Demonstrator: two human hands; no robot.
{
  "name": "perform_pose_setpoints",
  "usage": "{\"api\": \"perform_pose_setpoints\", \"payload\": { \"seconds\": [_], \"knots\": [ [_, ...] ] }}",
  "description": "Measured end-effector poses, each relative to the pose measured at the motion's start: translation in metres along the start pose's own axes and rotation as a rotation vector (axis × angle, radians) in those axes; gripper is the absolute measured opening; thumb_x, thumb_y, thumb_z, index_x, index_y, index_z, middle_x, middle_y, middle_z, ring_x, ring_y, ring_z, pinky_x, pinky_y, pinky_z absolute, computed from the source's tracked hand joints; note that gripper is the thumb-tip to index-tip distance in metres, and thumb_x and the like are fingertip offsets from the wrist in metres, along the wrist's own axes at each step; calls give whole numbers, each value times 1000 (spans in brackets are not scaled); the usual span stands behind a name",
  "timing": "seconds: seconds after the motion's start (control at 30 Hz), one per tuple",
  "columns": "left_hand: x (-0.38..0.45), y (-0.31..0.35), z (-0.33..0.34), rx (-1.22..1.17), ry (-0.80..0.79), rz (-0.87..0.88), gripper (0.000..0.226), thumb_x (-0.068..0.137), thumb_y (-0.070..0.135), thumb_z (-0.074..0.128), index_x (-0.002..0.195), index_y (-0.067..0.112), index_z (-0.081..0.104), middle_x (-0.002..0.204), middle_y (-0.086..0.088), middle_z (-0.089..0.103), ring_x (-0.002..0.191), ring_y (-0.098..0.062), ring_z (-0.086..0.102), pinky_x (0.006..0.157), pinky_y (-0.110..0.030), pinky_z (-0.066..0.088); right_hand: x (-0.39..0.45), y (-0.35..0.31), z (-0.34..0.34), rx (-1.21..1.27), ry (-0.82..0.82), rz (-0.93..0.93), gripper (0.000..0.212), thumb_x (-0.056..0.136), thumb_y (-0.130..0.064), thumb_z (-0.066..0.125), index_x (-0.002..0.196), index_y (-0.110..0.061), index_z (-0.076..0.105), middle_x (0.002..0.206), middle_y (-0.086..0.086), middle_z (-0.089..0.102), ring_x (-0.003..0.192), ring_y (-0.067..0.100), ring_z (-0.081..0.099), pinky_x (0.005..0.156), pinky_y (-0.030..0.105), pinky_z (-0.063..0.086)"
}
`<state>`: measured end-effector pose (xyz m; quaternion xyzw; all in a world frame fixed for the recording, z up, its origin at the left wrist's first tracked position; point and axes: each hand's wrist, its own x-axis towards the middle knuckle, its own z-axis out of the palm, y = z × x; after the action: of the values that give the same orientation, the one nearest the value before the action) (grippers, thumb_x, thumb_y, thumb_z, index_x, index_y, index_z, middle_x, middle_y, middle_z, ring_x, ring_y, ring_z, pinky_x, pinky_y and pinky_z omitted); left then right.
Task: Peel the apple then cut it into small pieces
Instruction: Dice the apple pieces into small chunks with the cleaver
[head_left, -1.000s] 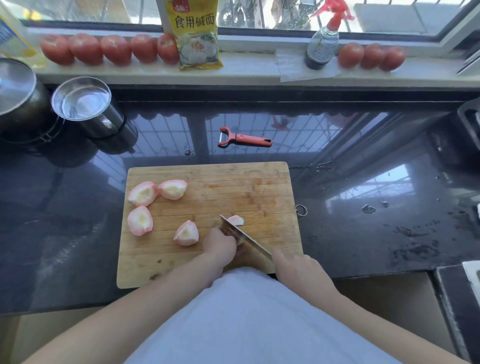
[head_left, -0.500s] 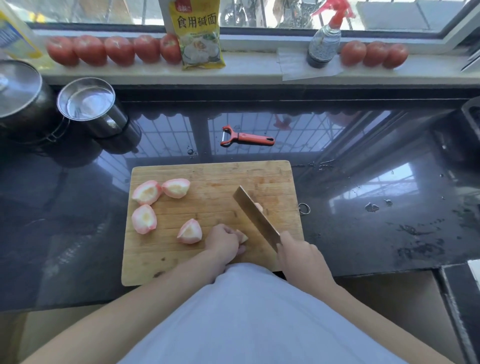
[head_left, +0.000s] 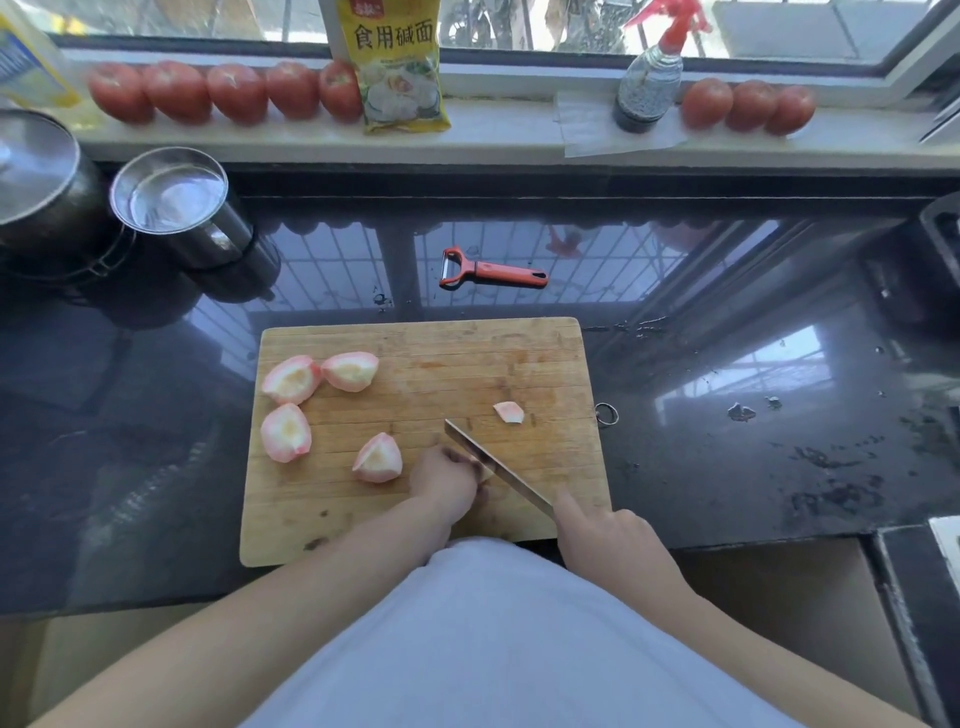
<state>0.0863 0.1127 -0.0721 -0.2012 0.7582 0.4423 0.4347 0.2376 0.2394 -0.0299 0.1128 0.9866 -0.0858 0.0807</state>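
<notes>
Knife (head_left: 493, 465) lowered again, right hand (head_left: 605, 540) gripping it, left hand (head_left: 447, 480) pinching apple piece, peeler (head_left: 491, 271) beyond board (head_left: 426, 343)

**Wood, steel and polished stone**

The cutting board (head_left: 467, 358) is pale wood, matt, its grain scored with fine lines. The knife (head_left: 493, 467) blade shows dull metal. The black countertop (head_left: 727, 415) is glossy as a mirror. The peeler (head_left: 493, 273) handle looks like orange plastic. The cup (head_left: 176, 202) is shiny steel, and the peeled apple pieces (head_left: 291, 379) look moist and smooth.
</notes>
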Motion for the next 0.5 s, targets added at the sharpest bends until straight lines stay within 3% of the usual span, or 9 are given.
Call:
{"api": "perform_pose_setpoints", "payload": {
  "seconds": [0.07,0.1,0.17,0.23,0.27,0.33,0.4,0.5],
  "knots": [
    [-1,1,0,11,-6,3,10,96,11,66,86,12,65,103,-12,73,80,-27,76,54,-23,58,-2,-1,-3,26,-77,18,46,55,-13,69,84,-20,35,53,-11,0,42,14,-8,46,18,-6],
    [-1,1,0,24,-3,8,7,95,11,66,89,12,66,102,-11,74,80,-26,76,56,-24,58,-2,-1,1,0,-98,9,41,62,-19,65,84,-21,30,52,-11,3,39,15,0,43,20,-1],
    [-1,1,-1,113,12,30,8,96,8,60,93,12,67,94,-6,70,84,-26,70,57,-25,52,11,-6,14,-66,-167,9,22,82,-26,44,86,-22,24,51,-7,31,39,26,34,40,27,21],
    [-1,1,-1,164,24,44,10,94,6,57,94,13,65,89,-6,67,88,-27,65,65,-27,49,30,-15,27,-58,-159,53,25,86,-15,50,87,-23,26,61,1,56,52,34,57,43,32,38],
    [0,-1,-2,148,9,42,8,93,7,59,94,12,66,92,-8,70,87,-28,67,67,-28,54,38,-18,32,-66,-152,79,27,86,-12,53,87,-23,29,63,1,60,54,34,60,41,32,35],
    [-1,-2,-3,73,-23,24,3,94,7,65,92,9,65,96,-13,72,78,-26,71,56,-26,58,44,-23,29,-21,-152,119,21,89,-12,54,88,-22,36,68,2,64,62,36,64,42,32,25],
    [-2,-5,-5,25,-40,4,8,96,9,69,92,7,62,98,-16,72,73,-24,71,48,-22,54,40,-18,23,55,-127,132,19,93,-15,54,87,-20,36,70,3,64,64,38,62,47,36,31],
    [1,-8,-7,59,-34,23,16,98,17,69,86,11,58,94,-12,73,71,-22,71,55,-22,56,18,-9,9,52,-88,132,34,82,-15,71,80,-19,37,56,-1,52,46,32,53,40,30,17]
  ]
}}
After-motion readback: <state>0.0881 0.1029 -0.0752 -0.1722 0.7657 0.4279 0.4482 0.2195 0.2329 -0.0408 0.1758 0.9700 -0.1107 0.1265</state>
